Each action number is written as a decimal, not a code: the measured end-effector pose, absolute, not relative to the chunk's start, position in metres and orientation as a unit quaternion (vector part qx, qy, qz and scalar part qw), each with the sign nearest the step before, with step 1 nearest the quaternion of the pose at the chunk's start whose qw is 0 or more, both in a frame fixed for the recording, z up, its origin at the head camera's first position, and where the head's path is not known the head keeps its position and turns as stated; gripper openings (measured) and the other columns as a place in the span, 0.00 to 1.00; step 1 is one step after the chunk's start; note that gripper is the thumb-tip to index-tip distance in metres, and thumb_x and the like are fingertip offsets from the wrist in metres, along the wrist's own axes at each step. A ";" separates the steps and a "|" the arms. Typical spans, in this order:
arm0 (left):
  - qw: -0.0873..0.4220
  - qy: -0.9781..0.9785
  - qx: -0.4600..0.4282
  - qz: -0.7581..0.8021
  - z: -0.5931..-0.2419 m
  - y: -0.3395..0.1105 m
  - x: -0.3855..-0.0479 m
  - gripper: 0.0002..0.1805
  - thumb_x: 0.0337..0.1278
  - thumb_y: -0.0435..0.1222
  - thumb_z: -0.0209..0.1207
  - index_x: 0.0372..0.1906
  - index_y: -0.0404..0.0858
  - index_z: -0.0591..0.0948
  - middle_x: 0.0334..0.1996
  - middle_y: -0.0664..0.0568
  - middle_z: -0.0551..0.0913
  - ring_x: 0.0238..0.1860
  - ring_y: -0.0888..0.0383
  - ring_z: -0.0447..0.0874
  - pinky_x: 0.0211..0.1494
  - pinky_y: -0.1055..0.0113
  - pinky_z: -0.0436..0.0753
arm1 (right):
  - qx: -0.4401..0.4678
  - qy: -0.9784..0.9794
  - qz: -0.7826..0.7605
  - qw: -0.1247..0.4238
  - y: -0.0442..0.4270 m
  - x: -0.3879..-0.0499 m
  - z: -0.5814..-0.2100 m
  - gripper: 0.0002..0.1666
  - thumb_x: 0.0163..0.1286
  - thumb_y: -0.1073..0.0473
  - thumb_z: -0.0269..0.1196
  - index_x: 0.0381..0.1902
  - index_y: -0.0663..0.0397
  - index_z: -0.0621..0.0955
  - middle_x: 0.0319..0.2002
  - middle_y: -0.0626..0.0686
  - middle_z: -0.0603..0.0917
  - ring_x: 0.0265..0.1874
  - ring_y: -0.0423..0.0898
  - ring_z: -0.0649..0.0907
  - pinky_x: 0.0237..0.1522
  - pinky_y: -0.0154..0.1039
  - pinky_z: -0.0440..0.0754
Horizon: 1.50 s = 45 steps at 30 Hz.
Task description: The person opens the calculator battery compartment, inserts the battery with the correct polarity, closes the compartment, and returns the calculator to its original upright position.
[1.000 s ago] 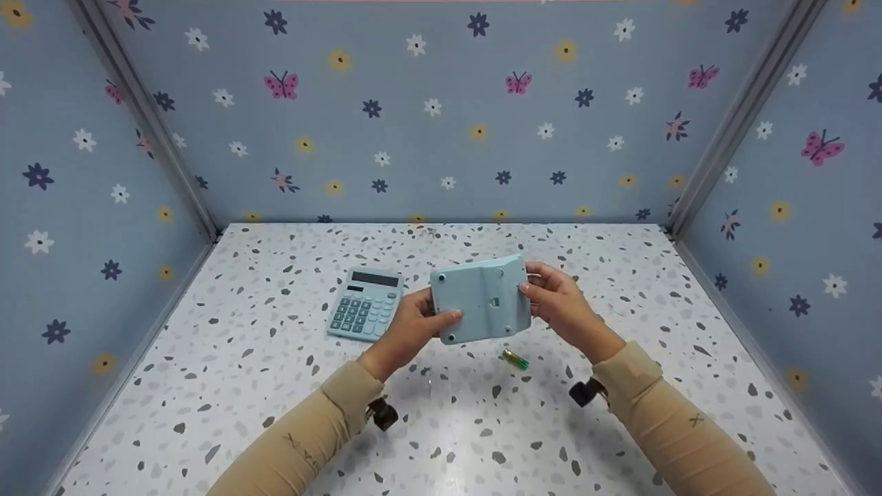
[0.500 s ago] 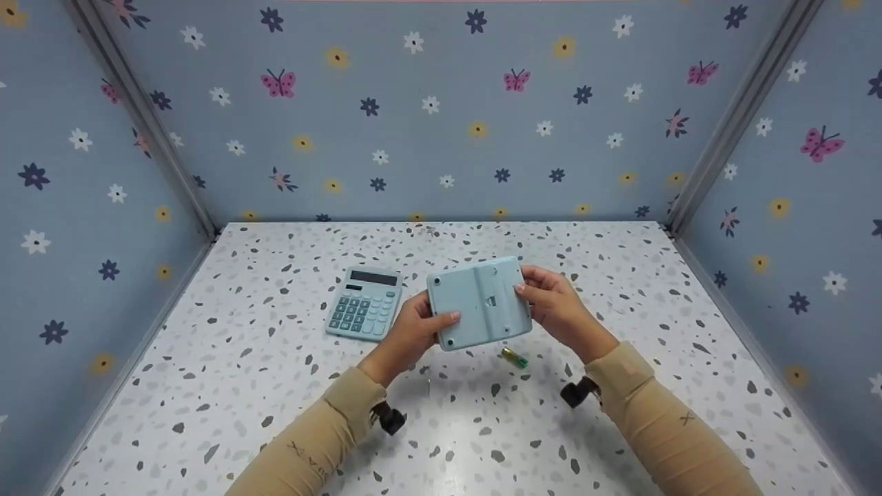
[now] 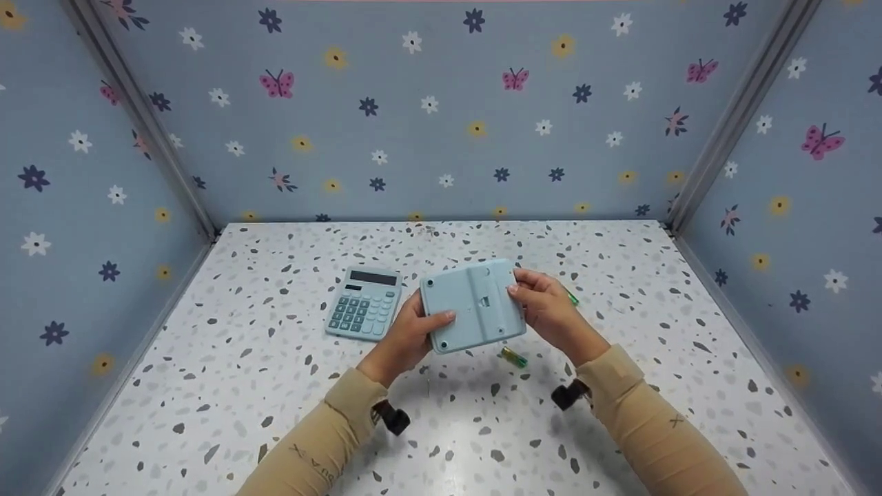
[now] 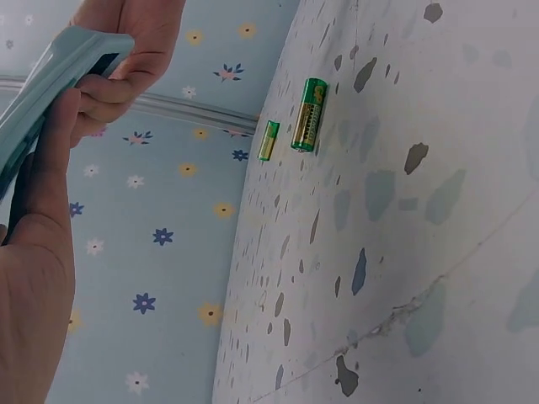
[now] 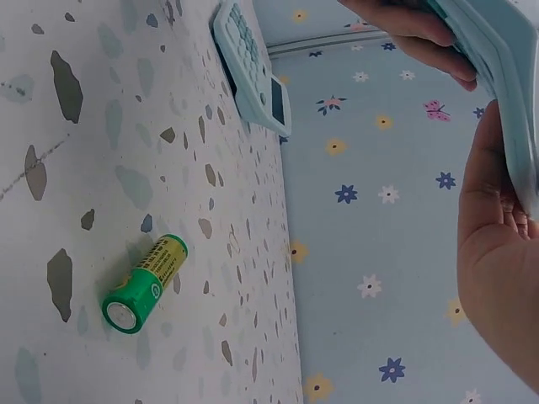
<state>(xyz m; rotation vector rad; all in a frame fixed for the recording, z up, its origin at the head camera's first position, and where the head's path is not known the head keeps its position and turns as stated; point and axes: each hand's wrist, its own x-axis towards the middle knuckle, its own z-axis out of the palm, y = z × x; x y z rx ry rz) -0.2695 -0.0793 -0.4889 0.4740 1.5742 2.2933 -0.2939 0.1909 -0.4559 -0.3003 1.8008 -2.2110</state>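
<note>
A light blue calculator is held up with its back side toward the head view. My left hand grips its left edge, thumb lying on the back. My right hand pinches the right edge between thumb and fingers. In the left wrist view the calculator appears edge-on between the left hand and the right hand. The right wrist view shows the calculator edge-on too, the right hand on its near side. Its keys are hidden.
A second light blue calculator lies face up left of the hands. One green and gold battery lies on the speckled table below the held calculator; another battery shows behind the right hand. Patterned walls enclose the table.
Both hands and the held calculator have shifted slightly left and a little down, its back tilting further into view. The battery behind the right hand has come into sight.
</note>
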 end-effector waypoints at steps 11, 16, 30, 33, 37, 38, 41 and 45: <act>0.157 0.561 0.131 0.802 -0.491 -0.083 -0.270 0.37 0.76 0.29 0.58 0.84 0.36 0.58 0.75 0.40 0.76 0.66 0.53 0.84 0.69 0.55 0.87 | -0.070 0.730 -0.676 0.077 0.184 -0.296 -0.454 0.29 0.79 0.60 0.65 0.74 0.62 0.76 0.56 0.53 0.85 0.52 0.45 0.84 0.51 0.37 0.87; 0.154 0.569 0.118 0.799 -0.492 -0.084 -0.270 0.37 0.76 0.30 0.59 0.83 0.37 0.58 0.76 0.39 0.74 0.67 0.52 0.83 0.70 0.53 0.87 | -0.079 0.778 -0.624 0.011 0.177 -0.293 -0.454 0.32 0.75 0.58 0.69 0.73 0.58 0.78 0.63 0.60 0.82 0.58 0.51 0.82 0.59 0.39 0.83; 0.140 0.579 0.109 0.796 -0.496 -0.080 -0.274 0.38 0.76 0.30 0.60 0.84 0.39 0.58 0.76 0.37 0.73 0.70 0.49 0.81 0.72 0.50 0.85 | -0.141 0.825 -0.531 -0.134 0.153 -0.272 -0.445 0.28 0.66 0.64 0.77 0.62 0.64 0.85 0.57 0.62 0.85 0.51 0.56 0.83 0.56 0.52 0.85; 0.139 0.582 0.115 0.793 -0.497 -0.081 -0.274 0.39 0.76 0.30 0.61 0.84 0.39 0.57 0.76 0.37 0.73 0.70 0.48 0.80 0.73 0.50 0.84 | -0.152 0.829 -0.517 -0.146 0.148 -0.268 -0.444 0.28 0.65 0.65 0.78 0.62 0.64 0.85 0.52 0.61 0.85 0.45 0.52 0.83 0.49 0.43 0.86; 0.140 0.584 0.126 0.790 -0.496 -0.081 -0.273 0.40 0.77 0.30 0.60 0.85 0.38 0.56 0.76 0.36 0.72 0.71 0.48 0.79 0.73 0.49 0.84 | -0.159 0.833 -0.508 -0.151 0.142 -0.265 -0.442 0.27 0.65 0.66 0.78 0.61 0.65 0.85 0.50 0.60 0.85 0.42 0.49 0.82 0.45 0.36 0.86; 0.140 0.584 0.127 0.789 -0.496 -0.081 -0.273 0.39 0.77 0.30 0.60 0.85 0.38 0.56 0.76 0.36 0.71 0.71 0.48 0.79 0.73 0.50 0.84 | -0.159 0.834 -0.506 -0.152 0.141 -0.264 -0.442 0.27 0.65 0.67 0.78 0.61 0.65 0.85 0.50 0.60 0.85 0.41 0.49 0.82 0.44 0.37 0.86; 0.140 0.583 0.130 0.790 -0.496 -0.080 -0.273 0.39 0.78 0.30 0.60 0.85 0.39 0.55 0.77 0.36 0.71 0.72 0.48 0.79 0.74 0.50 0.84 | -0.155 0.837 -0.501 -0.154 0.138 -0.263 -0.442 0.27 0.65 0.67 0.78 0.62 0.66 0.85 0.49 0.60 0.84 0.40 0.49 0.83 0.43 0.39 0.88; 0.140 0.582 0.127 0.791 -0.497 -0.080 -0.272 0.39 0.78 0.30 0.60 0.85 0.39 0.55 0.77 0.37 0.71 0.72 0.47 0.78 0.75 0.49 0.83 | -0.147 0.843 -0.492 -0.161 0.134 -0.262 -0.442 0.28 0.65 0.68 0.77 0.62 0.66 0.84 0.49 0.61 0.84 0.40 0.50 0.84 0.43 0.41 0.89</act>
